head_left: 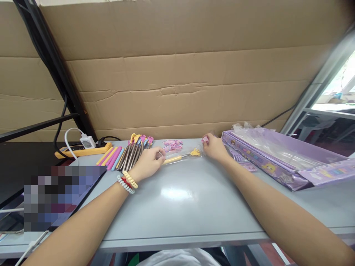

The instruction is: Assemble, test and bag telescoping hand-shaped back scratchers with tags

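Note:
A yellow back scratcher (173, 160) with a small hand-shaped head lies across the middle of the table, in what looks like a clear plastic sleeve. My left hand (148, 160) is closed at its handle end, fingers pinched together. To the right of the scratcher's head, my right hand (215, 146) pinches a small pink card (205, 139). Between my hands, further back, more pink cards (172, 145) lie in a loose pile. Several back scratchers with metal rods (133, 155) lie side by side left of my left hand, next to coloured handles (112, 157).
An open purple box (266, 166) holding clear plastic sleeves (274, 144) stands at the right. A yellow power strip (83, 150) with a white charger (88, 141) sits at back left, near a blurred dark screen (69, 195). Cardboard (177, 74) walls the back.

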Tool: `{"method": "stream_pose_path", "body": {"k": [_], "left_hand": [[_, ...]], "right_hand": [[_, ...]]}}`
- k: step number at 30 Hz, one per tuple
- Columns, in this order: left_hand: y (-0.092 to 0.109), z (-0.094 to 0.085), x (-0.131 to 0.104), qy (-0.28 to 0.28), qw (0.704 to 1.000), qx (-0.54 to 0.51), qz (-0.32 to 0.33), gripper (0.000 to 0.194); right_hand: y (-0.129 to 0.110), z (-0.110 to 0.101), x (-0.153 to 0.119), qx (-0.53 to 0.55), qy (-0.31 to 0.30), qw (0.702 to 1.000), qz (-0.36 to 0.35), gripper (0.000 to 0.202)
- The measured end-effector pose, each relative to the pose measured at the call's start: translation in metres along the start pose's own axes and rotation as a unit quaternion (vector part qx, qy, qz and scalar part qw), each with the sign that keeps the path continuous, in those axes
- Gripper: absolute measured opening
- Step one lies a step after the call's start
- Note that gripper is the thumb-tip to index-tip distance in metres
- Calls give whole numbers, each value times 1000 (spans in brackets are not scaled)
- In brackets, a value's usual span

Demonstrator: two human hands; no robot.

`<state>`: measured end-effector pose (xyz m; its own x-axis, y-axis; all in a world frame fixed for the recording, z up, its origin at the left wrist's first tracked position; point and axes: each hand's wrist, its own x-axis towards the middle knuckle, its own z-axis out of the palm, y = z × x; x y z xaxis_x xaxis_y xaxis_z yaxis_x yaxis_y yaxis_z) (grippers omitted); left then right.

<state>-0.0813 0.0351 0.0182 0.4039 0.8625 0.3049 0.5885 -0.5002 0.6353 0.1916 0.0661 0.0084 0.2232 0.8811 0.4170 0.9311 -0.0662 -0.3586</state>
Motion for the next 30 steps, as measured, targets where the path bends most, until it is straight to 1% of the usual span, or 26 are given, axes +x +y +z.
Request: {"method": "stream_pose_path", "body": {"k": [8, 15, 18, 20, 24, 27, 30], "left_hand": [[0, -1, 0, 6, 1000, -14, -12, 14], [0, -1, 0, 8, 1000, -5, -6, 14], [0, -1, 0, 10, 1000, -4, -8, 15], [0, -1, 0, 11, 1000, -5, -10, 15], [0, -1, 1, 12, 1000, -8, -11, 15], [-1, -1, 1, 11, 1000, -2, -5, 16], [-1, -1, 1, 9, 1000, 4, -3, 17]], "right_hand": [[8, -1, 3, -12, -9, 998, 61, 32], [18, 0, 9, -2, 11, 997, 78, 26], [18, -2, 12, 21, 13, 996, 82, 24], [18, -3, 13, 53, 5, 994, 97, 24], [20, -5, 15, 104, -13, 985, 138, 32], [22, -5, 16, 110, -6, 983, 146, 35], [23, -6, 16, 135, 1, 979, 153, 32]]}}
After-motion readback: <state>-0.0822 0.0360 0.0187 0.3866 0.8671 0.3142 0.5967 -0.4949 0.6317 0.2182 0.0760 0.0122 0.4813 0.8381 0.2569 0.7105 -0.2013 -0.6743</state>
